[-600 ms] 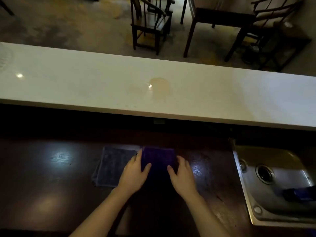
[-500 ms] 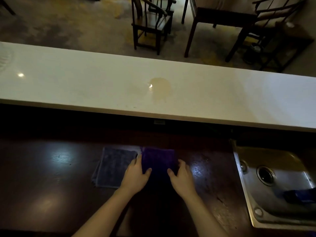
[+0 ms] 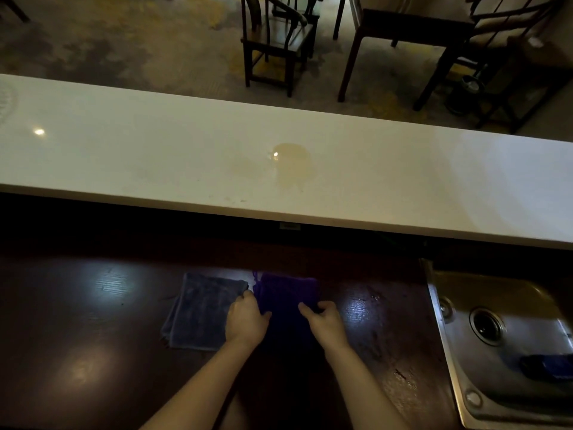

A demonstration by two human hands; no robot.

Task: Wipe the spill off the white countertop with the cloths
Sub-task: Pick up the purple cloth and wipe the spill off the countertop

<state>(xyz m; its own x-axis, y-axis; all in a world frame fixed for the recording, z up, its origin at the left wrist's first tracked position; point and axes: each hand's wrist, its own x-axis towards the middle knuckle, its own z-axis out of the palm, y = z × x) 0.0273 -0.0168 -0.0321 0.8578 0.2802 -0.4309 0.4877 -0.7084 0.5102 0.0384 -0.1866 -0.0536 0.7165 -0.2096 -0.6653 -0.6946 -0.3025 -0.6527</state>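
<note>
Both hands gripped the purple cloth (image 3: 286,293) from either side: the left hand (image 3: 245,324) had its fingers curled over the cloth's left edge, and the right hand (image 3: 325,324) pinched the right edge with bent fingers. That cloth lay folded on the dark wooden counter (image 3: 77,336), nearest the person, with both forearms reaching in from the bottom of the view. Just beside it on the left, touching or nearly so, lay a grey cloth (image 3: 201,311), also folded flat, with the left hand's knuckles over its right margin. To the right on the same low level sat a steel sink (image 3: 459,352), its drain showing and a blue object (image 3: 545,366) resting in the basin; what that object was could not be told.

Farther off and higher ran the white countertop (image 3: 124,156), a long slab crossing the whole view. On it, roughly in line with the hands, spread the spill (image 3: 291,164), a pale yellowish puddle with a light glint at its left side and a fainter smear to its left. Neither cloth touched the countertop.

Beyond the slab stood a dark wooden chair (image 3: 276,38) and a dark table (image 3: 403,29) on a mottled floor.
</note>
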